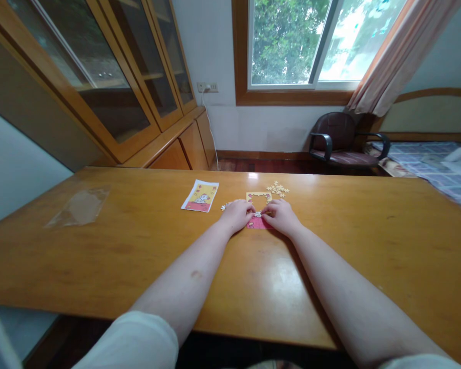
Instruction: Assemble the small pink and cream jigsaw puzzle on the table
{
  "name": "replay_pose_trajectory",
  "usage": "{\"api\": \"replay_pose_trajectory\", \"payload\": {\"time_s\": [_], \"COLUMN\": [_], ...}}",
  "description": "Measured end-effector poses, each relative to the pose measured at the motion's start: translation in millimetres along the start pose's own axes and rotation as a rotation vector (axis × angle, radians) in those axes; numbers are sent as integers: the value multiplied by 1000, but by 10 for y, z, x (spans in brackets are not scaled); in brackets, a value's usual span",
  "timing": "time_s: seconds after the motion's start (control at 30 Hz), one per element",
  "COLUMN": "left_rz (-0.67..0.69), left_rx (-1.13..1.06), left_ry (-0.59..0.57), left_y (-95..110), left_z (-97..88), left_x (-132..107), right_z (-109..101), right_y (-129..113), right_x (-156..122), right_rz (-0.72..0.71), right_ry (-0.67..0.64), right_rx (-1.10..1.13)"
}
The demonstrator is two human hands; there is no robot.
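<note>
A partly joined jigsaw puzzle (258, 224) lies flat on the table, with a yellow border at its far side and a pink strip at its near side. My left hand (236, 215) rests at its left edge, fingertips bent in on the pale jigsaw pieces (257, 214) in the middle. From the right, my right hand (281, 216) pinches at the same small pieces. Which piece each hand grips is partly hidden by the fingers. A few loose pieces (224, 207) show just beyond my left hand.
Loose pieces lie in a pile (278, 189) right of the puzzle's far corner. The picture sheet (201, 196) with a white animal lies to the left. A clear plastic bag (79, 207) is farther left on the wooden table (157, 246). An office chair (338, 138) stands beyond it.
</note>
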State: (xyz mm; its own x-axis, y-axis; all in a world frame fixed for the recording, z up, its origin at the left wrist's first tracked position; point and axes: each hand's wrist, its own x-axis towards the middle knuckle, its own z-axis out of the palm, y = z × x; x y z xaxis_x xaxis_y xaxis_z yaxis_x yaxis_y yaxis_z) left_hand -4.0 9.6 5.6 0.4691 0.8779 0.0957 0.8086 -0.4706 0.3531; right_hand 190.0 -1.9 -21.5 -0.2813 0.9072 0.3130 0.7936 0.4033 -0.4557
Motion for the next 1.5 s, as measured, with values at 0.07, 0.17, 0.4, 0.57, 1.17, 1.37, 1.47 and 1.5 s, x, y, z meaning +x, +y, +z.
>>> {"api": "replay_pose_trajectory", "payload": {"time_s": [0.07,0.17,0.4,0.57,1.17,1.37,1.47,1.5], "left_rz": [15,79,221,222,239,253,251,247], "left_rx": [-9,-20,3,-2,4,7,-2,-4], "left_ry": [25,56,9,9,-26,-38,-41,-42], "left_y": [-1,-6,24,38,23,46,49,48], "left_z": [7,25,19,1,38,24,24,26], "left_x": [-3,-10,-39,-43,-46,-51,-50,-49], "right_z": [-7,-23,-84,-95,-125,-131,-124,-122], "right_y": [-2,14,27,8,-11,-30,-21,-17], "right_x": [2,18,40,31,26,22,22,22], "right_rz": [12,91,303,332,455,456,445,443], "right_ry": [11,48,70,57,68,67,78,79], "right_rx": [11,18,-51,-117,-160,-154,-152,-152]}}
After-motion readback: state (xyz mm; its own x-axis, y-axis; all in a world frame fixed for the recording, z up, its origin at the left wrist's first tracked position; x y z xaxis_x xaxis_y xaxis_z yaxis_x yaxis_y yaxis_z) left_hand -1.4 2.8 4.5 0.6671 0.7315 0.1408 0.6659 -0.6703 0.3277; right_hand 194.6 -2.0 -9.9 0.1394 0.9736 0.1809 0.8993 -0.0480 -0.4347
